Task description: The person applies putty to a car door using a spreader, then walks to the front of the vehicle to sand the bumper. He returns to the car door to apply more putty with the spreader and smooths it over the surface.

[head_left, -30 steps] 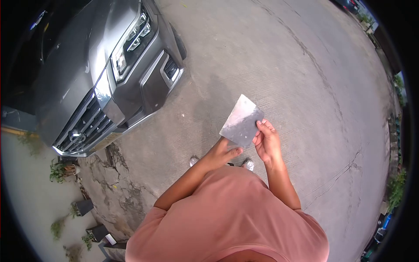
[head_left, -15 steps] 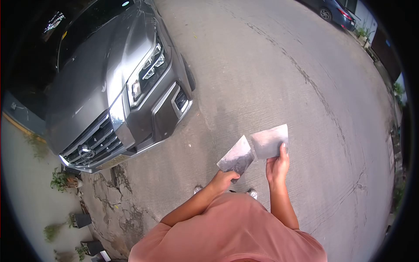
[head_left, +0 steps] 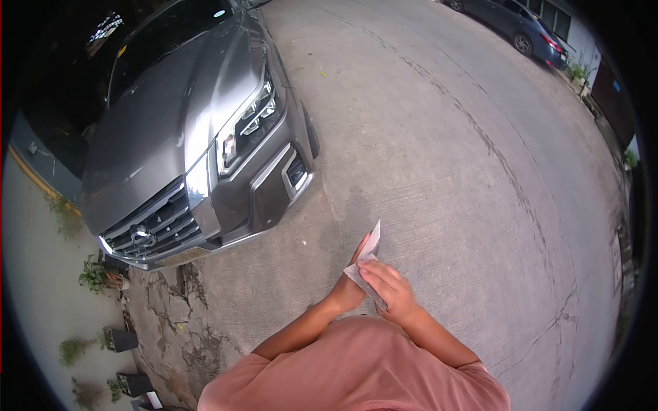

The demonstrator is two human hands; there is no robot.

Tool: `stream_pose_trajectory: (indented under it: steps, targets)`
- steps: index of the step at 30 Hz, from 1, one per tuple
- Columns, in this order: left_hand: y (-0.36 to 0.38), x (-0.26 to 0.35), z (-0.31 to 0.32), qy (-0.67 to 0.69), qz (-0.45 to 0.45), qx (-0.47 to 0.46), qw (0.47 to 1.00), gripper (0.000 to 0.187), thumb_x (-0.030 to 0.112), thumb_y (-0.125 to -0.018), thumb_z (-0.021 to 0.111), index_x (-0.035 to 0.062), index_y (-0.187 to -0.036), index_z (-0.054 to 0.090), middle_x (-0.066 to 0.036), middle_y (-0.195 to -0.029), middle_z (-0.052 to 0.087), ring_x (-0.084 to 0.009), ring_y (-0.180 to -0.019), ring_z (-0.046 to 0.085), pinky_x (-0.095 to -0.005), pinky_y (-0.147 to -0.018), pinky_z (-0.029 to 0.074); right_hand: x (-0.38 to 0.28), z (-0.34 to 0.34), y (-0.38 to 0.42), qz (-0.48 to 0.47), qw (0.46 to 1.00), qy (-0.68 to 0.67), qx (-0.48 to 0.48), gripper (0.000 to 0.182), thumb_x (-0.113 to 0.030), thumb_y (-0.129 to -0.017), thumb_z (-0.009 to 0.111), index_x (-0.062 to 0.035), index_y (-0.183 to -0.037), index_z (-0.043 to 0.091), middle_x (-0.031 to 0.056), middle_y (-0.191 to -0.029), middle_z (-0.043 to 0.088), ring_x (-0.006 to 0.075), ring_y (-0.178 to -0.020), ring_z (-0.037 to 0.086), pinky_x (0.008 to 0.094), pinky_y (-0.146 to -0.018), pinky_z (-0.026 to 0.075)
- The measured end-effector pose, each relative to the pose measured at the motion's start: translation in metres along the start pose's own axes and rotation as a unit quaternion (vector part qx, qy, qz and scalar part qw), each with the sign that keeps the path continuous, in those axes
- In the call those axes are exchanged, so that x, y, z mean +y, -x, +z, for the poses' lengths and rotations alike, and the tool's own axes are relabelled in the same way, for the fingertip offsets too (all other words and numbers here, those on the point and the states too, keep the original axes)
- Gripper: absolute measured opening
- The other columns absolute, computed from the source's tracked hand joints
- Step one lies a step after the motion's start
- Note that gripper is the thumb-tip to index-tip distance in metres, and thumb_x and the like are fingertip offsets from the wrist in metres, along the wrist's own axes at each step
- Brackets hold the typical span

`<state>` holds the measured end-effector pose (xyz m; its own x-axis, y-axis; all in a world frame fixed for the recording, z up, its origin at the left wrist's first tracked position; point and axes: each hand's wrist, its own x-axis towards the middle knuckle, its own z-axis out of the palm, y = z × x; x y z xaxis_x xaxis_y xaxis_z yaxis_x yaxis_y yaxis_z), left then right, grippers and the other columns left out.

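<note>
Two thin, stiff-looking grey sheets are together in front of my shirt, seen nearly edge-on. My left hand is closed on the upper sheet, with its fingers behind it. The lower sheet is in my right hand, whose fingers lie bent over its face. Both hands are close together, and the sheets overlap in this view. My right fingers hide much of the lower sheet.
A grey car stands at the left, its front corner nearest me. Concrete road stretches ahead and right. A dark blue car is parked at the far right. Potted plants line the wall at the left, beside cracked pavement.
My right hand has moved left and down with its sheet, up against my left hand. Both sheets have turned from face-on to nearly edge-on. The view has shifted slightly.
</note>
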<state>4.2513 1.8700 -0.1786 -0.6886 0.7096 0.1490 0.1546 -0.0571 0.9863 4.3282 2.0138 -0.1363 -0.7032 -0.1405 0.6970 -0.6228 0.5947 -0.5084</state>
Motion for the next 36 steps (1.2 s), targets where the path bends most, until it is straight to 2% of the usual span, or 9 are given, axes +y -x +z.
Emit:
stream_pose_trajectory:
  steps: [5, 11, 15, 19, 23, 25, 28, 32, 36]
  targets:
    - [0.011, 0.022, 0.004, 0.044, -0.049, 0.021, 0.998, 0.083, 0.003, -0.095, 0.057, 0.0046, -0.162, 0.008, -0.016, -0.148, 0.044, -0.0236, -0.138, 0.042, -0.0374, -0.115, 0.036, 0.007, 0.013, 0.012, 0.025, 1.000, 0.013, 0.008, 0.064, 0.014, -0.067, 0.064, 0.0026, -0.130, 0.061, 0.0177, -0.134, 0.062, 0.0371, -0.122, 0.061, 0.0441, -0.102, 0.050]
    - [0.017, 0.025, 0.006, 0.048, -0.048, 0.040, 0.997, 0.098, -0.013, -0.073, 0.043, 0.0034, -0.163, 0.007, -0.021, -0.164, 0.021, -0.0292, -0.155, 0.017, -0.0380, -0.125, 0.015, 0.041, 0.019, 0.023, 0.070, 0.996, 0.034, 0.037, 0.066, 0.016, -0.069, 0.064, 0.0009, -0.133, 0.059, 0.0180, -0.135, 0.062, 0.0371, -0.123, 0.060, 0.0447, -0.102, 0.049]
    - [0.024, 0.037, 0.010, 0.073, -0.039, -0.016, 0.996, 0.096, -0.011, -0.075, 0.044, 0.0041, -0.163, 0.008, -0.019, -0.165, 0.022, -0.0279, -0.154, 0.020, -0.0369, -0.125, 0.016, 0.043, 0.005, 0.027, 0.138, 0.987, 0.049, 0.066, 0.061, 0.012, -0.074, 0.065, 0.0007, -0.133, 0.059, 0.0174, -0.133, 0.064, 0.0357, -0.123, 0.061, 0.0442, -0.102, 0.050]
    - [0.011, 0.016, 0.000, 0.080, -0.031, -0.021, 0.996, 0.090, -0.006, -0.083, 0.050, 0.0044, -0.163, 0.009, -0.018, -0.164, 0.025, -0.0250, -0.151, 0.026, -0.0362, -0.123, 0.020, -0.039, -0.014, -0.002, -0.046, 0.998, 0.006, -0.034, 0.050, 0.007, -0.077, 0.067, 0.0020, -0.127, 0.064, 0.0157, -0.130, 0.066, 0.0332, -0.119, 0.064, 0.0411, -0.097, 0.053]
    - [0.014, 0.012, 0.008, 0.024, -0.050, -0.028, 0.998, 0.087, 0.006, -0.094, 0.061, 0.0044, -0.163, 0.008, -0.019, -0.162, 0.028, -0.0245, -0.149, 0.029, -0.0357, -0.122, 0.025, 0.000, -0.006, 0.007, 0.042, 0.995, 0.080, 0.048, 0.038, 0.002, -0.082, 0.065, 0.0023, -0.119, 0.068, 0.0182, -0.126, 0.068, 0.0327, -0.117, 0.066, 0.0419, -0.099, 0.054]
    - [0.009, 0.027, 0.010, 0.055, -0.024, -0.006, 0.998, 0.086, -0.001, -0.090, 0.056, 0.0030, -0.162, 0.009, -0.019, -0.162, 0.029, -0.0252, -0.149, 0.030, -0.0356, -0.121, 0.025, -0.003, -0.010, 0.002, 0.064, 0.992, 0.103, 0.044, 0.038, 0.000, -0.083, 0.064, 0.0004, -0.122, 0.067, 0.0144, -0.128, 0.067, 0.0299, -0.118, 0.065, 0.0400, -0.098, 0.055]
    - [0.003, 0.032, 0.002, 0.083, 0.052, 0.010, 0.995, 0.086, -0.009, -0.084, 0.048, 0.0007, -0.161, 0.012, -0.019, -0.160, 0.031, -0.0251, -0.149, 0.031, -0.0359, -0.121, 0.026, -0.040, -0.011, -0.003, -0.078, 0.996, 0.043, -0.020, 0.045, 0.006, -0.080, 0.065, 0.0010, -0.125, 0.065, 0.0151, -0.130, 0.066, 0.0330, -0.118, 0.064, 0.0426, -0.099, 0.052]
    - [0.017, 0.034, 0.012, 0.064, 0.006, 0.013, 0.998, 0.087, -0.010, -0.083, 0.047, 0.0006, -0.161, 0.012, -0.019, -0.158, 0.033, -0.0247, -0.149, 0.031, -0.0368, -0.121, 0.026, 0.033, -0.007, 0.005, 0.104, 0.986, 0.096, 0.088, 0.038, -0.001, -0.083, 0.063, -0.0005, -0.121, 0.069, 0.0138, -0.127, 0.067, 0.0302, -0.117, 0.065, 0.0409, -0.098, 0.055]
    - [0.010, 0.030, 0.002, 0.048, 0.016, 0.019, 0.999, 0.091, -0.011, -0.078, 0.044, 0.0005, -0.162, 0.012, -0.019, -0.161, 0.030, -0.0257, -0.150, 0.028, -0.0370, -0.122, 0.024, -0.031, -0.005, 0.001, -0.041, 0.999, 0.024, 0.006, 0.054, 0.004, -0.076, 0.067, 0.0011, -0.130, 0.062, 0.0169, -0.128, 0.067, 0.0360, -0.118, 0.063, 0.0426, -0.099, 0.051]
